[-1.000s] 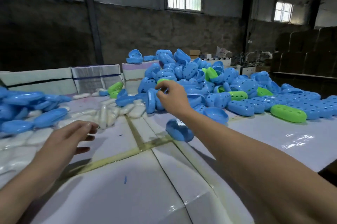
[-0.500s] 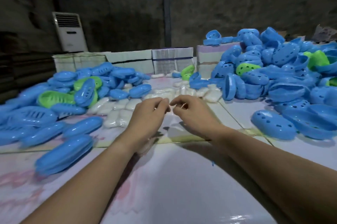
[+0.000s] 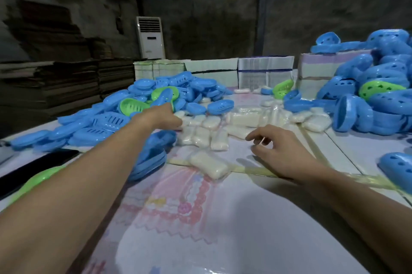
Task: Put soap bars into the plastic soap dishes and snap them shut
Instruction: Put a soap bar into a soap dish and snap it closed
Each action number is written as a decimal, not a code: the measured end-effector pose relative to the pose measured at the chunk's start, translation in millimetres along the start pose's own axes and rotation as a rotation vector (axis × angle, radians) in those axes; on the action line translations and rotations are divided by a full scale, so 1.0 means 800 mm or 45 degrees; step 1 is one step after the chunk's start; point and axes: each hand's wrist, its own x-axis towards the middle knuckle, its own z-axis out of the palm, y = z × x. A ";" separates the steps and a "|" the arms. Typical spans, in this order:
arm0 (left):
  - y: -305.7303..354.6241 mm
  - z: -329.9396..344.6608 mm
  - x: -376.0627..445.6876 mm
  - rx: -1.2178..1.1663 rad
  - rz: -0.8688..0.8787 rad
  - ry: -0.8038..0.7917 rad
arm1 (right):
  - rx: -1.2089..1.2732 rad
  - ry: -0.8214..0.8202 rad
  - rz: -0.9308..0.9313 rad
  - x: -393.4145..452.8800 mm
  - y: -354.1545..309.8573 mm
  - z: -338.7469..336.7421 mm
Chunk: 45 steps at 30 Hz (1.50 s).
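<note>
Wrapped white soap bars (image 3: 205, 131) lie heaped at the table's middle, and a single bar (image 3: 209, 164) lies nearer to me. My left hand (image 3: 163, 117) stretches forward, fingertips at the left edge of that heap, beside a pile of blue and green soap dishes (image 3: 156, 100). It holds nothing that I can see. My right hand (image 3: 274, 149) hovers low over the table to the right of the single bar, fingers loosely curled. A second big pile of dish halves (image 3: 374, 95) rises at the right. Shut blue dishes (image 3: 151, 158) lie under my left forearm.
A lone blue dish half (image 3: 396, 166) sits at the right edge. At the lower left are a green dish (image 3: 38, 180) and a black phone (image 3: 38, 162). White box stacks (image 3: 265, 71) line the table's back. Cardboard stacks (image 3: 55, 77) and a standing air conditioner (image 3: 150, 37) are behind.
My view has swung left. My hands, which met at the table's middle, have parted. The left has reached out to the soap heap and the right has drawn back and lowered.
</note>
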 end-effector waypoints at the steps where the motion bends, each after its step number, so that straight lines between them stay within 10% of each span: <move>1: -0.016 -0.001 0.003 0.085 -0.051 -0.079 | -0.006 -0.015 -0.002 0.000 0.000 0.000; 11: -0.030 0.019 0.003 -0.045 -0.034 0.139 | -0.028 0.001 0.003 0.000 0.000 -0.003; 15: 0.016 0.009 -0.021 -0.773 0.076 0.347 | 0.007 0.027 0.048 0.000 0.001 -0.005; 20: 0.106 0.021 -0.082 -2.015 0.064 -0.263 | -0.033 0.141 0.138 0.002 0.016 -0.010; 27: 0.145 0.046 -0.115 -2.662 -0.129 -0.822 | -0.285 0.217 0.192 0.011 0.047 -0.008; 45: 0.139 0.044 -0.120 -2.735 -0.006 -0.781 | -0.924 0.054 0.494 0.097 0.074 0.018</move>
